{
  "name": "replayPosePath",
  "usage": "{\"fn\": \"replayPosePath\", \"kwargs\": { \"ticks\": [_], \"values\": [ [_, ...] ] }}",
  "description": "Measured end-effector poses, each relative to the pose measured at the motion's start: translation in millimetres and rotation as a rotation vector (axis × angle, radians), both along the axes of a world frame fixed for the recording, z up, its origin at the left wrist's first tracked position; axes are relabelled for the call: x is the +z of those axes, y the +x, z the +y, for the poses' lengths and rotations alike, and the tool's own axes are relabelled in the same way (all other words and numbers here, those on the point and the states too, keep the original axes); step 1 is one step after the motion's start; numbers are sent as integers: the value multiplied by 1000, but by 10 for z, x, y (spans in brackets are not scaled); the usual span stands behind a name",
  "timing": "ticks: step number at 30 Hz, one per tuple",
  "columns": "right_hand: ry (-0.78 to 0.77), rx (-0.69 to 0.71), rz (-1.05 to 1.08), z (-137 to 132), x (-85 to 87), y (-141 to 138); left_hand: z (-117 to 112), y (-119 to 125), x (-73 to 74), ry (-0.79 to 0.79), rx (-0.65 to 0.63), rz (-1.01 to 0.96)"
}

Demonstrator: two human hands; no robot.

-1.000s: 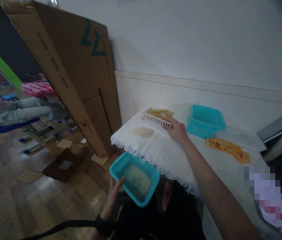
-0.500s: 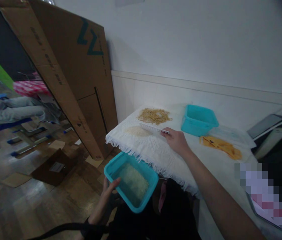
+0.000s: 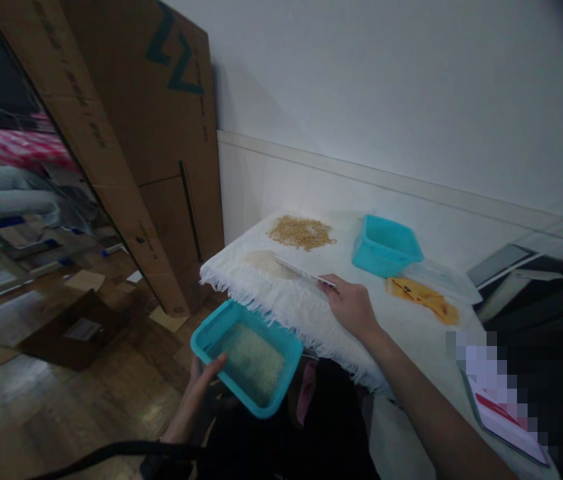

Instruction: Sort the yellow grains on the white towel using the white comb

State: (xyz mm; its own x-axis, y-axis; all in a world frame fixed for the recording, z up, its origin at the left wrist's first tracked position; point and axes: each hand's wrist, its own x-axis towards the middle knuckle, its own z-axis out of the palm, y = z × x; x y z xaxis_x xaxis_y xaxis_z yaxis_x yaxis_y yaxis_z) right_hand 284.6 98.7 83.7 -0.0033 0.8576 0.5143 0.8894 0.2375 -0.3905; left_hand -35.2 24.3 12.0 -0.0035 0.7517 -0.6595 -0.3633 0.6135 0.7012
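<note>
My left hand (image 3: 201, 383) grips the left rim of a turquoise plastic tub (image 3: 277, 395), thumb over the edge. White rice-like grain (image 3: 256, 359) lies in the tub, which sits just below the fringed edge of a white cloth (image 3: 311, 320). My right hand (image 3: 351, 303) is closed round one end of a thin, flat white strip (image 3: 304, 272); its exact kind is unclear. The strip's far end reaches a pale, low pile of grain (image 3: 264, 263) on the cloth. Behind that pile lies a spread of yellowish beans (image 3: 302, 232).
A second turquoise tub (image 3: 386, 250) stands at the back, near a clear plastic lid (image 3: 444, 283) and a yellow cloth item (image 3: 424, 300). A tall cardboard box (image 3: 161, 147) rises at the left. Flattened cardboard (image 3: 76, 330) lies on the floor. Another person's legs (image 3: 6, 197) show far left.
The view has shifted slightly, moving most things left. The white strip is now turned more edge-on, its far end at the pale grain. The left hand keeps its hold on the tub.
</note>
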Motion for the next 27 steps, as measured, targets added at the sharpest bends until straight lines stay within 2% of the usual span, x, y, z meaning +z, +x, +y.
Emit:
{"fn": "replayPosePath", "kwargs": {
  "ticks": [5,8,13,17,19,22,24,27],
  "values": [
    [64,-90,-23,50,112,54,5,-28,26,4,8,2],
    [72,-147,-85,40,69,47,-12,-36,27,41,-3,-18],
    [61,-43,-128,-250,-67,-142,-18,-28,47,23,14,-45],
    [51,26,-89,-398,24,-242,-8,-13,93,-1,32,-51],
    [51,-23,-27,-335,113,-195,-12,-12,119,11,16,-45],
    [89,-164,171,-91,198,5,-20,-21,144,36,5,-49],
    [108,-168,386,101,179,189,-21,-30,150,45,14,-50],
    [56,-129,606,300,30,444,-14,-41,154,39,24,-27]
  ]
}}
